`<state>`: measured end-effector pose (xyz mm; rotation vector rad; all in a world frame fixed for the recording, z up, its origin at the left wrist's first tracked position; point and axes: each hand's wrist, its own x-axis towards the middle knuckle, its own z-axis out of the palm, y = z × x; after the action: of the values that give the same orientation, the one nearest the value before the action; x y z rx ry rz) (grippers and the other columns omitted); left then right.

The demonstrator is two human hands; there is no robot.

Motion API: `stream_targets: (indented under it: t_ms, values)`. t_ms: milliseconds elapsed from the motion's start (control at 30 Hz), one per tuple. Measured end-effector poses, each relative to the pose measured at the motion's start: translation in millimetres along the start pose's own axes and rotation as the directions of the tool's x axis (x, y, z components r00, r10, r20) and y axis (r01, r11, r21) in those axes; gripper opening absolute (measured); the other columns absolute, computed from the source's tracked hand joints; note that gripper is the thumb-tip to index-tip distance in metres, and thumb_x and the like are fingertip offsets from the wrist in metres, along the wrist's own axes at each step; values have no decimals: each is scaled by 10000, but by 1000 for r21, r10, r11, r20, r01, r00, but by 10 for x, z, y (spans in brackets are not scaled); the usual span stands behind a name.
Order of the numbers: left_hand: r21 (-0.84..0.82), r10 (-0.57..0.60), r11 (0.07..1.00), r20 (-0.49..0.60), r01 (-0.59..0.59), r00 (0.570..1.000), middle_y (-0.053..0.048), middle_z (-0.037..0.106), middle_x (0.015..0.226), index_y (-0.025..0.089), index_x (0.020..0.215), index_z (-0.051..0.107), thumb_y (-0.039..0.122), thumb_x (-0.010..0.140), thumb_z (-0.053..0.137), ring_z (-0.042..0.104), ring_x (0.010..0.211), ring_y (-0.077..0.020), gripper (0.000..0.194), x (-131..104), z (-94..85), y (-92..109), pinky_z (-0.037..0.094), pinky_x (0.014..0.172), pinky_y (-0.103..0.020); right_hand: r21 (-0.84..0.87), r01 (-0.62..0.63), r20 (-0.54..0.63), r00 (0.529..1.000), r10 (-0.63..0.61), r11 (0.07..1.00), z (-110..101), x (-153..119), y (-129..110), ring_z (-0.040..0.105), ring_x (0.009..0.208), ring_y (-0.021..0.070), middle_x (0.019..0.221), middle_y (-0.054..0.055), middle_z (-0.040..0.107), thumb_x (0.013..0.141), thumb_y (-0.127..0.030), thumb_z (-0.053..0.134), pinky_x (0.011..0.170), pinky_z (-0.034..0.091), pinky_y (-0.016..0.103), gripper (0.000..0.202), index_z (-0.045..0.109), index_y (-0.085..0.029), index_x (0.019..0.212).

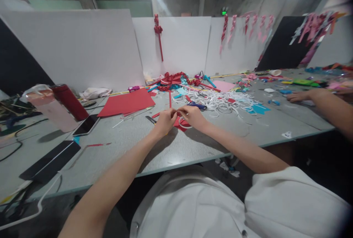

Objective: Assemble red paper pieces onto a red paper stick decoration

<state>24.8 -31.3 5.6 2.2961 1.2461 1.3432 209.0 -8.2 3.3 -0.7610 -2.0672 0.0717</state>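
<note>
My left hand (166, 120) and my right hand (195, 117) meet above the table, fingertips pinched together. A narrow red paper strip (170, 99) runs up from the fingertips of my left hand. What the right fingers pinch is too small and covered to make out. Under the hands lie red paper pieces (180, 125), with a curled white strip (188, 126) looping below my right hand. A black-handled cutter (150, 120) lies just left of my left hand. Beyond my right hand is a dark blue glue gun (197, 105).
Red sheets (127, 102), a phone (86, 124), a red bottle (70, 102) and a clear bottle (51, 109) are on the left. White strip scraps (223, 102) heap behind my right hand. Another person's hand (302, 96) rests at the right. The table's edge (184, 164) is near me.
</note>
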Motion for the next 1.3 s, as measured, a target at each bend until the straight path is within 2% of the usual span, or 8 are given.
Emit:
stream_targets:
  t_ms: [167,467,867,1300]
  values:
    - [51,63,997,31,-65,998,-49,718,792,163,977,722,170,927,531,619,689,-149,198,-18,-28,21,448,709,-259,24,-15,10,1000,15,1000,-6,-3,6,687,767,182,913,62,764,965,-230,571,736,502,290,179,746,-195,982]
    - [99,96,990,84,-104,992,-35,681,751,151,954,707,167,910,548,572,650,-134,166,-11,-50,-53,407,669,-246,27,0,63,998,-2,1000,-26,16,11,689,794,183,925,56,767,980,-255,551,753,504,290,207,752,-205,996]
    - [81,110,990,114,-120,987,-37,673,747,145,956,701,171,901,538,561,651,-139,174,-7,-71,-31,411,663,-262,85,-11,101,995,2,996,-88,45,6,706,817,184,943,48,775,992,-308,555,756,519,290,220,754,-215,995]
    - [78,115,989,125,-126,985,-40,676,761,149,961,703,166,897,551,568,655,-150,165,-1,-61,-63,410,664,-267,125,9,126,992,-25,992,-112,54,0,716,815,179,942,35,773,994,-253,527,785,529,301,225,749,-225,1017]
